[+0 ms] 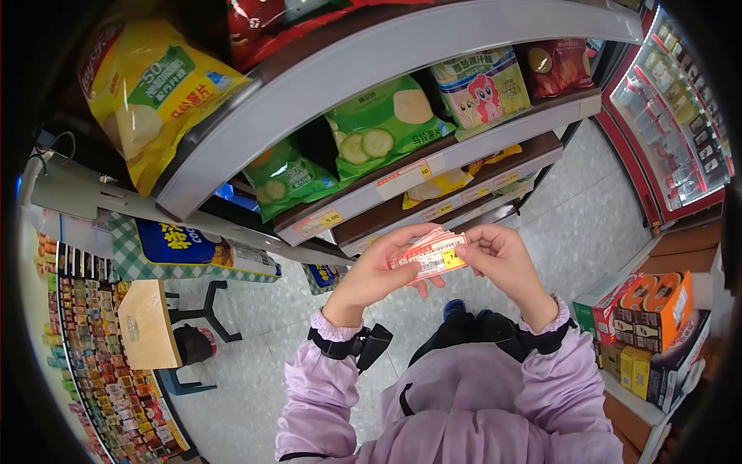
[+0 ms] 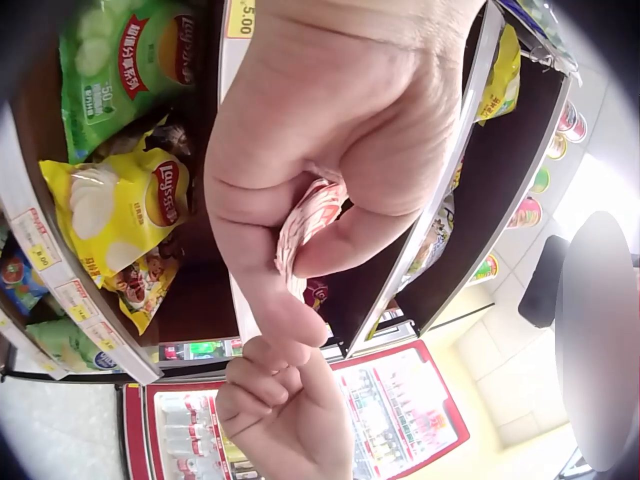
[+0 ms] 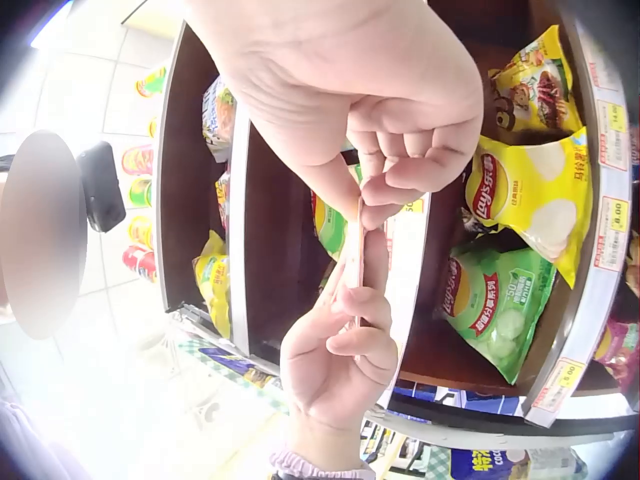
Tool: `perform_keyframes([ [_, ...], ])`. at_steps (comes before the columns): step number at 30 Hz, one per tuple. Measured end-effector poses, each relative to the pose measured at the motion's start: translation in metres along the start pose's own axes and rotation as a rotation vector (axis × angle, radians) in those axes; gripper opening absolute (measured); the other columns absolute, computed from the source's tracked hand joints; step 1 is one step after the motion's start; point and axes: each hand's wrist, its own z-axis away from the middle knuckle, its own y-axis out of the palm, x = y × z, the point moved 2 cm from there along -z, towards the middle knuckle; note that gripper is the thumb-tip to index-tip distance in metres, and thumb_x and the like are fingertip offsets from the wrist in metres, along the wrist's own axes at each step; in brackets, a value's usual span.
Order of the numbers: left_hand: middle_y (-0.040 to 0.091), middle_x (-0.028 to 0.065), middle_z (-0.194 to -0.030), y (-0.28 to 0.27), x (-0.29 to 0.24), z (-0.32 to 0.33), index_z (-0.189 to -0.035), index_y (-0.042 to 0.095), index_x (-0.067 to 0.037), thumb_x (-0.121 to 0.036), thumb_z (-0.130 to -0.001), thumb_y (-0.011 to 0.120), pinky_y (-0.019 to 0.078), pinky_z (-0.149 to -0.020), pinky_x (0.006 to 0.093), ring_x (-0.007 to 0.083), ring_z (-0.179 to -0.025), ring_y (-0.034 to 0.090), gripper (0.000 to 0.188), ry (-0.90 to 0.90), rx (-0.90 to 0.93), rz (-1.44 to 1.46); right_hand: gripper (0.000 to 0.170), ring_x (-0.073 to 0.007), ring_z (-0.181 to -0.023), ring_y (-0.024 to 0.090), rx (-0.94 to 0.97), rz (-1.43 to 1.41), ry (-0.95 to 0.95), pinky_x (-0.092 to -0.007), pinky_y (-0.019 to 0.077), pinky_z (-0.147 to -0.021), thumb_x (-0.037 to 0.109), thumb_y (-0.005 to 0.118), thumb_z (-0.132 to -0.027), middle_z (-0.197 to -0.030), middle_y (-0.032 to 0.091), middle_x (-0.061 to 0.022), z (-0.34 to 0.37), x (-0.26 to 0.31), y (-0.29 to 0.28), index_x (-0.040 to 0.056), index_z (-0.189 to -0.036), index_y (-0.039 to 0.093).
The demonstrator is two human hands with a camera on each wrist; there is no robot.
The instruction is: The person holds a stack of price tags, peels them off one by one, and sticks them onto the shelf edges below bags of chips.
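Stands in a shop aisle on a pale floor (image 1: 572,184), close beside a rack of shelves (image 1: 502,22) stocked with chip bags (image 1: 386,127), with a red-framed cooler (image 1: 680,116) beyond and boxes (image 1: 645,317) stacked to the right. Holds a small fan of paper price tags (image 1: 430,265) in mid-air between both hands, in front of the lower shelves, with the printed face turned up, probably for easy reading. Grips the stack in the left hand (image 1: 371,271), with the thumb pressed on the upper face and the fingers behind, seemingly to stop the loose slips from sliding apart. Pinches the other end in the right hand (image 1: 498,259), between thumb and forefinger, with the remaining fingers curled in, perhaps to steady the front tag; cannot tell whether pinching just one or several. Shows more price labels (image 1: 400,179) fixed along the shelf edges beneath the bags, most likely to set each price next to its goods.
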Motion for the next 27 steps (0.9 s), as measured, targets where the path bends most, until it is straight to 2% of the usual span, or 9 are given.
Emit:
perform_keyframes([
  [8, 0.053, 0.0147, -0.116, -0.011, -0.006, 0.01, -0.133, 0.031, 0.002, 0.008, -0.075, 0.039, 0.0511, -0.063, 0.0281, 0.0246, -0.089, 0.063, 0.059, 0.05, 0.008, 0.025, 0.014, -0.0009, -0.06, 0.051, -0.005, 0.024, -0.002, -0.0158, 0.0395, -0.051, 0.013, 0.063, -0.084, -0.075, 0.061, 0.0005, -0.003, 0.004, 0.016, 0.0003, -0.089, 0.058],
  [27, 0.053, 0.0148, -0.117, -0.021, 0.002, 0.015, -0.132, 0.033, 0.002, 0.008, -0.076, 0.04, 0.0522, -0.063, 0.0299, 0.0257, -0.089, 0.063, 0.057, 0.071, -0.042, 0.081, 0.015, -0.0043, -0.061, 0.053, 0.035, 0.026, -0.023, -0.0185, 0.0407, -0.051, 0.013, 0.057, -0.087, -0.076, 0.061, -0.0029, -0.013, -0.001, 0.018, -0.0014, -0.094, 0.058],
])
